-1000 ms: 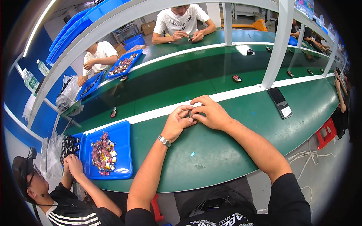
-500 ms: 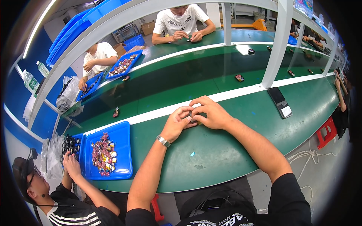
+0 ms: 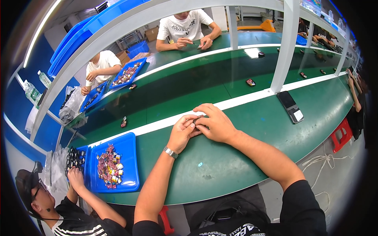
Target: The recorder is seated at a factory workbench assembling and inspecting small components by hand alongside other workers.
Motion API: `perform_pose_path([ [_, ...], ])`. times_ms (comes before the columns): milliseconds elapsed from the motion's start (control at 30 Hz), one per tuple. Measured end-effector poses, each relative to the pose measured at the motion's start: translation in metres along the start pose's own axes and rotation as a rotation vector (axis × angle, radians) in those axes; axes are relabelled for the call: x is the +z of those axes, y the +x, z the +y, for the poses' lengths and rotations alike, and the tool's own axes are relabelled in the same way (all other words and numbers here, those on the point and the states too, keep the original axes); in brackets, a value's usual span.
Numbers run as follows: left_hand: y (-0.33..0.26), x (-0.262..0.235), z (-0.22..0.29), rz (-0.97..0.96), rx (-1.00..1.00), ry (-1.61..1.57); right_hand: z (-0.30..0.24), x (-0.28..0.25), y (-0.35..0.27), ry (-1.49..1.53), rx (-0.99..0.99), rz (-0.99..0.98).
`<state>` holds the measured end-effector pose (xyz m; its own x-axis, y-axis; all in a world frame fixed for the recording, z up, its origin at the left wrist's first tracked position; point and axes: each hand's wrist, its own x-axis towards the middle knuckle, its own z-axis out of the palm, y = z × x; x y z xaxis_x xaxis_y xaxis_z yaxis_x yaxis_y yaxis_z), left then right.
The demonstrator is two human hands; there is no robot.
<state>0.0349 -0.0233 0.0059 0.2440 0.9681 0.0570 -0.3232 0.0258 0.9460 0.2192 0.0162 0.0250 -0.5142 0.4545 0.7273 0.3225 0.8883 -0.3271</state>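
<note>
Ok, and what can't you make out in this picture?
Small dark part: head view, mostly hidden by the wearer's fingers.
What the capped co-worker's hand touches: head view, hidden by that hand.
Person at far right: head view, cut off by the dark edge.
Far-right pieces: head view, too small.

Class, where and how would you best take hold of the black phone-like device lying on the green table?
Probably grip the device by its two long edges near the white-patched end, the right hand coming from the near side and above. It lies flat with both long edges uncovered, while its far end sits close to the white post.
</note>
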Motion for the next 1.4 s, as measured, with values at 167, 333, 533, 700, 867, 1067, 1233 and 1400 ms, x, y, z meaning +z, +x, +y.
perform_pose_path([
  [167, 0.0, -0.003, -0.001, -0.004, 0.016, -0.03, -0.003, 0.002, -0.001, -0.001, -0.023, 0.033],
  [333, -0.001, -0.005, -0.001, -0.022, 0.03, -0.041, 0.001, 0.007, -0.004, 0.103, 0.029, 0.006],
  [533, 0.001, -0.004, -0.002, -0.022, 0.023, -0.07, 0.002, 0.004, -0.006, 0.174, 0.136, -0.027],
  [700, 0.0, -0.003, 0.0, -0.017, 0.012, -0.064, 0.004, 0.008, -0.007, 0.242, 0.2, -0.005],
  [867, -0.001, -0.008, -0.004, -0.007, 0.03, -0.058, 0.001, 0.015, -0.009, 0.256, 0.208, -0.006],
  [1067, 0.001, -0.006, -0.004, -0.006, 0.038, -0.083, 0.0, 0.011, -0.008, 0.167, 0.119, 0.036],
  [1233, 0.0, -0.006, -0.004, -0.009, 0.05, -0.114, 0.001, 0.014, -0.008, 0.175, 0.093, 0.085],
  [1400, 0.0, -0.007, -0.005, -0.001, 0.057, -0.102, 0.001, 0.02, -0.009, 0.233, 0.148, 0.085],
])
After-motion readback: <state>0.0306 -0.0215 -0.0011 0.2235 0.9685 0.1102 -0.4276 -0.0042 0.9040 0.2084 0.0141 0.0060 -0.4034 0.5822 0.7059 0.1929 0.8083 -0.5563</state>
